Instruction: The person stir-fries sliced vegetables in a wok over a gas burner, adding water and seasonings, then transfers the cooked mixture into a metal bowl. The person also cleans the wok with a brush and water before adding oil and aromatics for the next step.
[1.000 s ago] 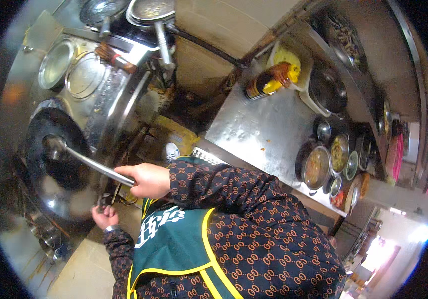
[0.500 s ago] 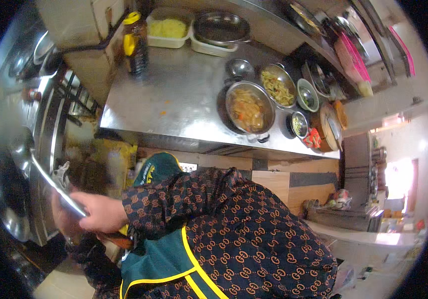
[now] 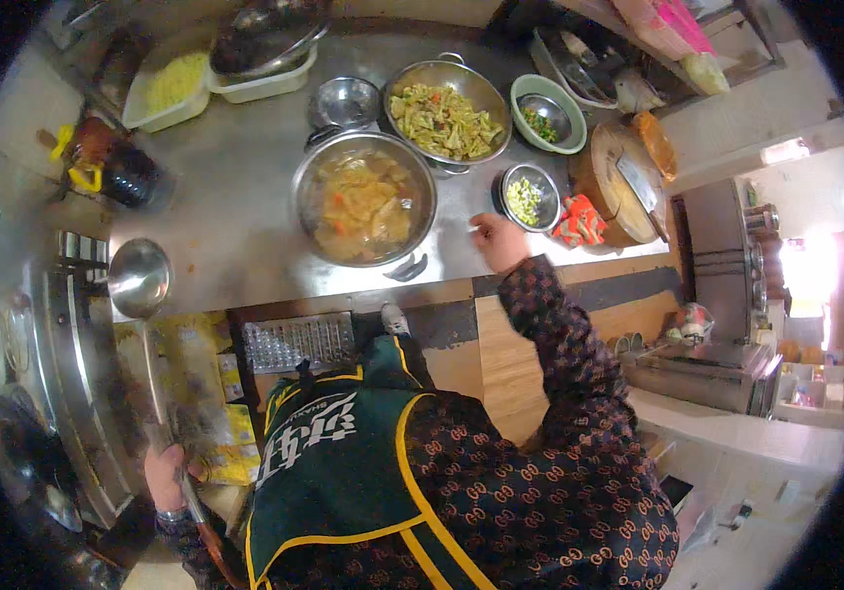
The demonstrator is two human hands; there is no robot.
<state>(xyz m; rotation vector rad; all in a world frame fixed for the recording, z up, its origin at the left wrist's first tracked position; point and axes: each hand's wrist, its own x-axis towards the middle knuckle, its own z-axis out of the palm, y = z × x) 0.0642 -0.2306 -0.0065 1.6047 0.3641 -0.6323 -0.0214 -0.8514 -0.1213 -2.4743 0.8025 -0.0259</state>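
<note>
A long metal ladle (image 3: 144, 280) is held upright by its handle in my left hand (image 3: 164, 477), at the lower left; its bowl reaches the counter's left edge. My right hand (image 3: 500, 243) is over the front of the counter, fingers loosely curled and apart, with nothing seen in them. It lies between a steel pot of soupy food (image 3: 363, 208) and a small steel bowl of chopped green pieces (image 3: 528, 200). Behind the pot are a steel pan of cooked vegetables (image 3: 448, 120) and a small metal bowl (image 3: 345, 102).
On the steel counter (image 3: 215, 236) stand a dark bottle with yellow handle (image 3: 117, 169) and a white tub of pale shreds (image 3: 174, 88). At the right are a green bowl (image 3: 579, 138), a cleaver (image 3: 638, 183) on a round chopping board (image 3: 611, 197), and a red-and-white packet (image 3: 580, 221).
My right hand has left the ladle handle and crossed right to the counter. The left hand keeps the ladle, whose bowl has swung right to the counter edge. The view has turned toward the counter.
</note>
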